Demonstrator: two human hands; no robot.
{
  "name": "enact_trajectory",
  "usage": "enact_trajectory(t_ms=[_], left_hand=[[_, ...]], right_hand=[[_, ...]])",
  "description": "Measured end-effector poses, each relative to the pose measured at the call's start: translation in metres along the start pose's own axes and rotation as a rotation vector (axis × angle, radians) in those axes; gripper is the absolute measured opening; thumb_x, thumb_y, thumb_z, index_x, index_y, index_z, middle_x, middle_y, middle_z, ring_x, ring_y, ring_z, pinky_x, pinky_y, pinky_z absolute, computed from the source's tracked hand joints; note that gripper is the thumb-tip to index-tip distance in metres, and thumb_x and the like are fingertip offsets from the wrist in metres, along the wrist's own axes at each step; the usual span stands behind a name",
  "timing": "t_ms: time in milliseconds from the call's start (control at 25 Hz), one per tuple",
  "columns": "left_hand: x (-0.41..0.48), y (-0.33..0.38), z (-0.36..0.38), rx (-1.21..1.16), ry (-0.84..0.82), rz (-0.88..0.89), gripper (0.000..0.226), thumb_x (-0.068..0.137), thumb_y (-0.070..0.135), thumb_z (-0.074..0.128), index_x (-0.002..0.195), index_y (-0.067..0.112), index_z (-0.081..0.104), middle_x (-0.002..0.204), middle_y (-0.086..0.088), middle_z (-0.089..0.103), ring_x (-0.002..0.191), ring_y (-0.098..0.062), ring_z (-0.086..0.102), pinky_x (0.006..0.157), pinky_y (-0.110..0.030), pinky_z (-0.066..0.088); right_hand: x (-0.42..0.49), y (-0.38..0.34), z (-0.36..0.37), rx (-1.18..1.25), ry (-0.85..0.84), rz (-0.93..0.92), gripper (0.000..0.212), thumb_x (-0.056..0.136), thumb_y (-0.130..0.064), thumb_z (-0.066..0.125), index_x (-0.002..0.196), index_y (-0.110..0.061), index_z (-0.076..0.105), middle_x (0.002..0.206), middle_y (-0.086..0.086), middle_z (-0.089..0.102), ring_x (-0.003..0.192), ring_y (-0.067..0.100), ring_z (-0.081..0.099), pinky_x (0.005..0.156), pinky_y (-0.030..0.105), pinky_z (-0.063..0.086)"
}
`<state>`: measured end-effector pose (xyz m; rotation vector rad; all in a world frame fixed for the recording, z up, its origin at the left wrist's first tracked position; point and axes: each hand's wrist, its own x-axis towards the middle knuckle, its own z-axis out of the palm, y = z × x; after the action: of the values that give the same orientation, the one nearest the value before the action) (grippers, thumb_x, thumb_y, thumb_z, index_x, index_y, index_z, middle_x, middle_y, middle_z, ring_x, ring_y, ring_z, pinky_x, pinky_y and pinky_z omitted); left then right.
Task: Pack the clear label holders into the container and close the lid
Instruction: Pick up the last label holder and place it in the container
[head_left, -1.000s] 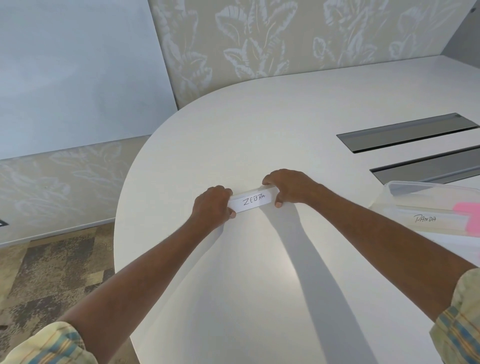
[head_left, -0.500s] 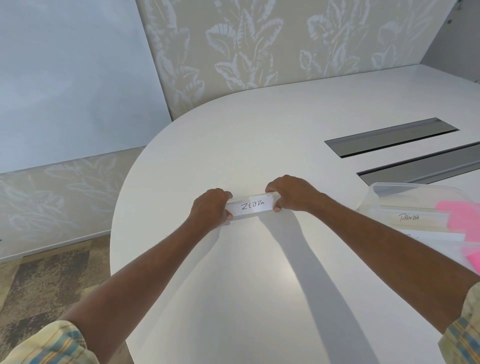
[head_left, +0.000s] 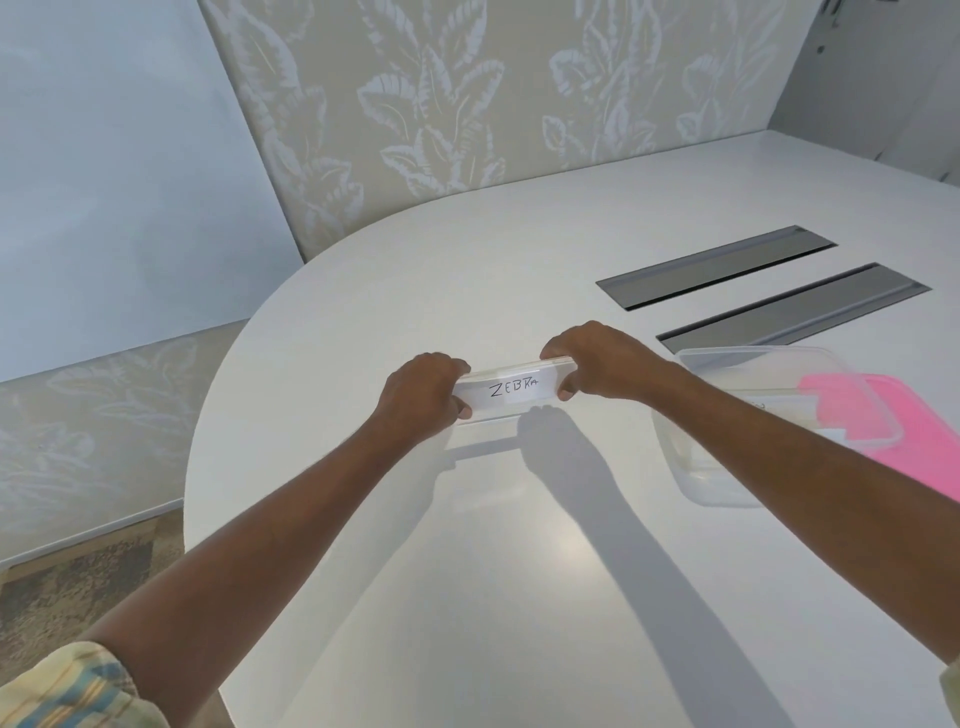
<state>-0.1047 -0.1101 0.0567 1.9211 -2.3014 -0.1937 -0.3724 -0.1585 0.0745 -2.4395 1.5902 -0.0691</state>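
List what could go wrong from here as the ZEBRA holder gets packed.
1. The ZEBRA label holder is pinched only at its ends by the left hand and right hand; it may flex or slip.
2. The container sits under the right forearm, so swinging across might knock it.
3. The pink lid overlaps the container's right part, narrowing the opening.

Both arms outstretched, left hand (head_left: 420, 391) and right hand (head_left: 597, 358) each in a closed grip, knuckles up.
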Motion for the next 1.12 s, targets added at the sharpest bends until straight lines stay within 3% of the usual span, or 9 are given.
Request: enact_trajectory(t_ms=[480, 760, 920, 1120], left_hand=[[0.032, 0.147, -0.012, -0.021, 0.04, 0.184, 0.054, 0.088, 0.028, 0.078, 0.14, 0.027, 0.063, 0.129, 0.0, 0.069, 0.123, -0.026, 0.06, 0.09, -0.038, 0.052], [0.057, 0.227, 0.0, -0.019, 0.046, 0.25, 0.04, 0.086, 0.03, 0.079, 0.124, 0.023, 0.07, 0.118, -0.001, 0.071, 0.115, -0.027, 0.063, 0.085, -0.038, 0.054], [0.072, 0.259, 0.013, -0.016, 0.039, 0.281, 0.036, 0.086, 0.031, 0.08, 0.119, 0.022, 0.071, 0.115, 0.0, 0.072, 0.113, -0.027, 0.064, 0.078, -0.033, 0.047], [0.09, 0.292, 0.028, 0.021, -0.035, 0.307, 0.036, 0.083, 0.034, 0.082, 0.116, 0.023, 0.071, 0.113, 0.0, 0.071, 0.109, -0.027, 0.067, 0.075, -0.032, 0.044]], right_hand=[[-0.099, 0.116, -0.055, 0.093, 0.119, 0.17, 0.051, 0.07, -0.018, 0.091, 0.116, -0.029, 0.075, 0.105, -0.002, 0.075, 0.097, 0.025, 0.067, 0.085, 0.045, 0.059], [-0.136, 0.185, -0.074, 0.072, 0.151, 0.225, 0.057, 0.068, -0.018, 0.094, 0.121, -0.027, 0.075, 0.104, -0.003, 0.076, 0.096, 0.025, 0.068, 0.084, 0.043, 0.058], [-0.147, 0.22, -0.074, 0.053, 0.152, 0.232, 0.053, 0.067, -0.017, 0.095, 0.116, -0.024, 0.076, 0.098, -0.007, 0.073, 0.095, 0.023, 0.065, 0.079, 0.037, 0.054], [-0.157, 0.255, -0.065, 0.038, 0.113, 0.298, 0.057, 0.068, -0.017, 0.094, 0.122, -0.024, 0.075, 0.11, 0.0, 0.077, 0.101, 0.025, 0.066, 0.087, 0.044, 0.057]])
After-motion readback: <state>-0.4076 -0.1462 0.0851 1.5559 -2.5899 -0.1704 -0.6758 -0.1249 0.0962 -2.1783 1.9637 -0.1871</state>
